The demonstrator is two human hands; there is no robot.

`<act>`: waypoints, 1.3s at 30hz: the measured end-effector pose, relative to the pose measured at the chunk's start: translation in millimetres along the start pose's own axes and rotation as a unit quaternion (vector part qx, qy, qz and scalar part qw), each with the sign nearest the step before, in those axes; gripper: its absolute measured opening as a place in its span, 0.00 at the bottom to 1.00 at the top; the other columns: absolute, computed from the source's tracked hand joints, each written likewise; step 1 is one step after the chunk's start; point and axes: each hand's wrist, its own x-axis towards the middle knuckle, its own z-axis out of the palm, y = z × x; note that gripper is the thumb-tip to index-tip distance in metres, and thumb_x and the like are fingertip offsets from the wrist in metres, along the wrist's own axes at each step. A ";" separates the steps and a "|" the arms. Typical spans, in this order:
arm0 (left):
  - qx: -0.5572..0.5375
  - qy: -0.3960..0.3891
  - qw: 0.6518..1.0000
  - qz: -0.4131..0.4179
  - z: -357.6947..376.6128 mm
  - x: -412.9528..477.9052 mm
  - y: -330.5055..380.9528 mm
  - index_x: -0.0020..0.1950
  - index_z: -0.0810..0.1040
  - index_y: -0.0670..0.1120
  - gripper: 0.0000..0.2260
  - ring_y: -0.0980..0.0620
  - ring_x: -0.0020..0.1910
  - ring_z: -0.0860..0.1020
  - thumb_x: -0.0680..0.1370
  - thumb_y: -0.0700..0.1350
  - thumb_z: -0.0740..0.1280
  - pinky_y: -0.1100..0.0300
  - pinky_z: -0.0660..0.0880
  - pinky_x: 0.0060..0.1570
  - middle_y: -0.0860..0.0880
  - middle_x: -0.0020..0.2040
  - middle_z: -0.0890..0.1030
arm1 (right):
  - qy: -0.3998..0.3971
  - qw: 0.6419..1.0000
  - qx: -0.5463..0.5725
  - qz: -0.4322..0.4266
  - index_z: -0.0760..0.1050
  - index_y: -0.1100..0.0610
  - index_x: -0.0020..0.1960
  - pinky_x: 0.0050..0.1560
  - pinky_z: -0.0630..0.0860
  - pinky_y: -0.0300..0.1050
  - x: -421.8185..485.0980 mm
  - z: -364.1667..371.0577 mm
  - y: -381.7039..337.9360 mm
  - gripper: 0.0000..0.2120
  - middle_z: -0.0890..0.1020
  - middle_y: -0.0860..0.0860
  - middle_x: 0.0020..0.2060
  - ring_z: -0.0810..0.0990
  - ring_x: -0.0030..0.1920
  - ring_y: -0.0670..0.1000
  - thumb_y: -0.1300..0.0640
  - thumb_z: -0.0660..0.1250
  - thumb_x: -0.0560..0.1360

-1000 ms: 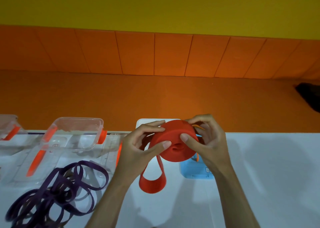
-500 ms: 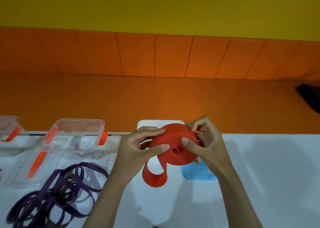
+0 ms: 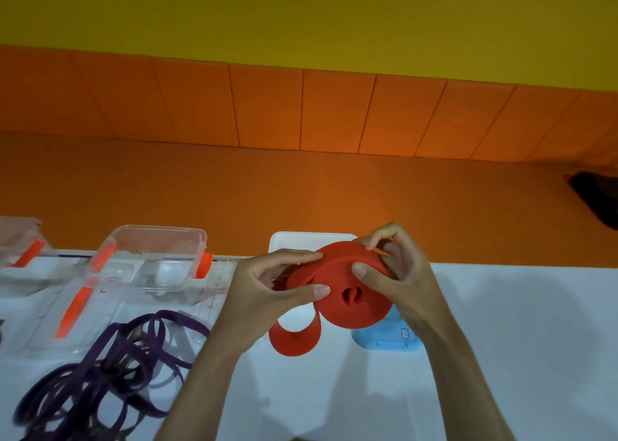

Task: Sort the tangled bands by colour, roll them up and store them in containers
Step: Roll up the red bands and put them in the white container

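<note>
Above the white table (image 3: 501,340) at centre, red band (image 3: 351,293) rolled into a thick disc, left hand (image 3: 267,293) and right hand (image 3: 398,280) pinching its rim, loose tail looping below, purple bands (image 3: 110,370) tangled near left, clear container (image 3: 157,260) far left.

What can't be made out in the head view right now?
Head view only.
Blue box: mostly behind the red roll and right hand; contents hidden.
White tray: only its far rim shows above the roll.
Purple bands: tangled, cut off by the bottom-left edge; count unclear.
Dark object: cut by the right edge, too dark to identify.
</note>
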 end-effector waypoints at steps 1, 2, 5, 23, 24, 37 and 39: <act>-0.004 0.006 1.000 0.004 -0.3 -0.7 0.5 0.59 0.88 0.53 0.20 0.48 0.58 0.86 0.69 0.42 0.85 0.60 0.84 0.50 0.50 0.57 0.88 | -0.003 1.000 0.001 0.002 0.76 0.53 0.52 0.46 0.85 0.50 -0.3 0.4 -1.2 0.18 0.85 0.56 0.52 0.86 0.52 0.59 0.49 0.80 0.69; -0.007 0.013 1.000 0.009 -0.4 -1.3 0.6 0.58 0.87 0.53 0.20 0.48 0.57 0.87 0.68 0.43 0.85 0.60 0.84 0.50 0.50 0.56 0.88 | 0.002 1.000 -0.005 0.000 0.77 0.52 0.54 0.46 0.85 0.49 -0.7 1.7 -2.5 0.19 0.85 0.55 0.52 0.86 0.52 0.58 0.48 0.81 0.69; -0.013 0.043 0.999 0.023 1.6 -3.9 -1.4 0.57 0.87 0.55 0.19 0.49 0.58 0.86 0.68 0.45 0.85 0.60 0.84 0.51 0.52 0.57 0.88 | 0.026 0.999 -0.027 -0.031 0.80 0.42 0.58 0.48 0.83 0.42 -2.7 9.8 -4.6 0.19 0.85 0.47 0.53 0.85 0.55 0.50 0.47 0.80 0.70; -0.022 0.076 0.997 -0.026 -49.8 -40.5 -24.0 0.58 0.88 0.54 0.18 0.49 0.58 0.86 0.68 0.51 0.81 0.59 0.84 0.51 0.50 0.58 0.87 | -0.019 0.998 -0.052 0.043 0.83 0.44 0.55 0.52 0.85 0.49 -10.1 73.6 18.0 0.11 0.86 0.45 0.55 0.86 0.56 0.53 0.48 0.76 0.73; -0.028 0.079 0.996 -0.029 -54.4 -42.3 -25.7 0.57 0.88 0.55 0.18 0.49 0.58 0.86 0.68 0.51 0.82 0.61 0.83 0.51 0.51 0.58 0.87 | -0.044 0.995 -0.068 0.050 0.82 0.44 0.56 0.52 0.85 0.48 -10.3 76.6 20.4 0.10 0.85 0.45 0.55 0.85 0.56 0.53 0.48 0.75 0.74; -0.023 0.136 0.988 -0.074 -83.9 -64.6 -36.1 0.51 0.86 0.56 0.15 0.50 0.50 0.87 0.67 0.55 0.82 0.63 0.82 0.38 0.53 0.51 0.88 | 0.018 0.993 -0.003 0.118 0.76 0.48 0.51 0.42 0.83 0.46 -24.0 113.8 44.5 0.15 0.86 0.55 0.49 0.87 0.47 0.53 0.49 0.78 0.69; -0.024 0.130 0.988 -0.075 -87.7 -65.5 -38.5 0.51 0.86 0.55 0.15 0.49 0.50 0.87 0.67 0.54 0.82 0.62 0.83 0.39 0.53 0.52 0.88 | -0.009 0.992 -0.006 0.128 0.74 0.51 0.51 0.42 0.84 0.48 -22.8 114.2 47.1 0.16 0.85 0.58 0.50 0.87 0.47 0.55 0.50 0.78 0.70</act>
